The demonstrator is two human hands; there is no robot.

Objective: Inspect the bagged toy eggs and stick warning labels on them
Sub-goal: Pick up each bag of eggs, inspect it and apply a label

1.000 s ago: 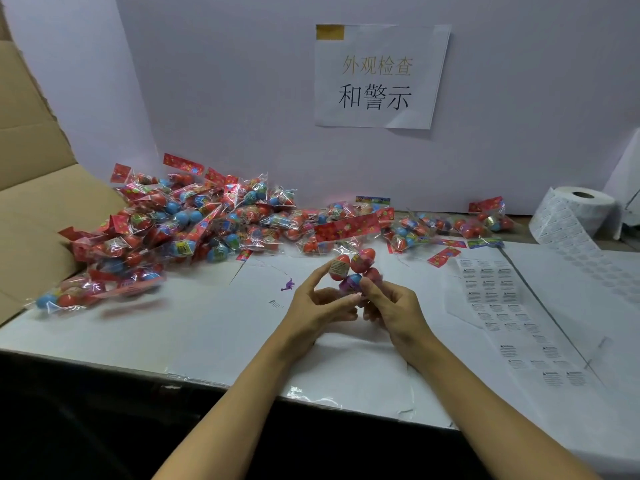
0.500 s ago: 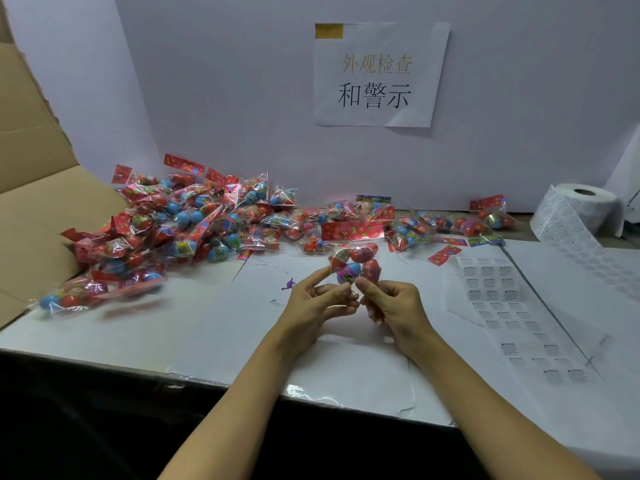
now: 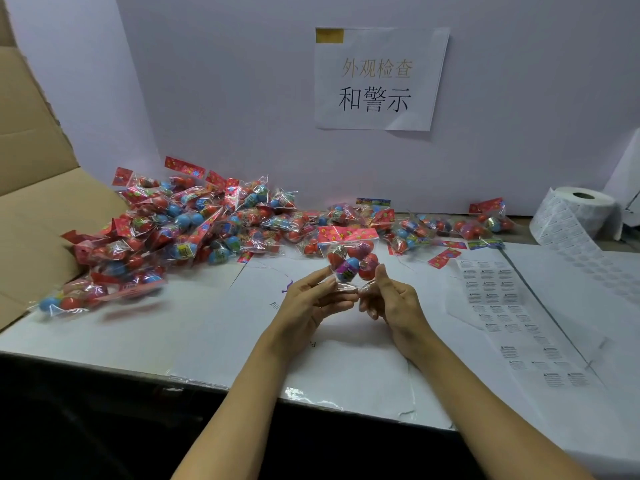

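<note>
A clear bag of toy eggs with a red header card is held upright above the middle of the table. My left hand pinches its lower left edge and my right hand pinches its lower right edge. The bag holds red eggs and one blue and purple egg. A strip of warning labels lies flat on the table to the right of my hands. A big heap of bagged eggs covers the back left of the table.
A label roll stands at the back right, its strip running forward. More bagged eggs lie along the back wall. A cardboard box flap rises at the left. A paper sign hangs on the wall.
The bag was turned in both hands and lifted a little; its red header card now shows at the top, facing me. Both hands stayed near the table's middle.
</note>
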